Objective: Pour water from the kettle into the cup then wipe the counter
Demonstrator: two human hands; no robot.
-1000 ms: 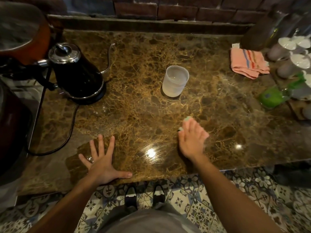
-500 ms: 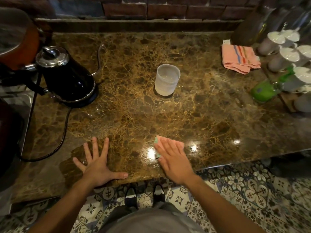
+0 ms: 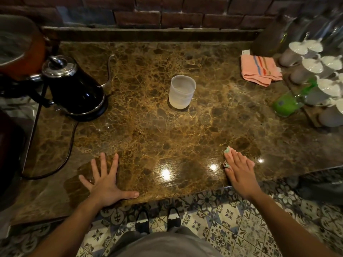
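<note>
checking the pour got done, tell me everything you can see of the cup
The cup is a frosted, translucent tumbler that looks like plastic, with no handle and a slightly wavy rim. It stands upright and open near the middle of the marble counter, right of the kettle and apart from it. A band low inside looks like water, though the level is hard to judge. Nothing touches it but the counter; both hands are at the near edge.

The worktop (image 3: 148, 130) is polished brown marble, veined with gold and glossy enough to mirror lamp glare at 6 o'clock. At 9 o'clock the kettle (image 3: 74, 89) has a shiny black body and a chromed metal lid. The cup (image 3: 181, 92) at centre looks like frosted, translucent plastic. At 2 o'clock lies a soft, matt, striped pink cloth (image 3: 259, 70). The rear wall (image 3: 167, 13) is rough brick.
</note>
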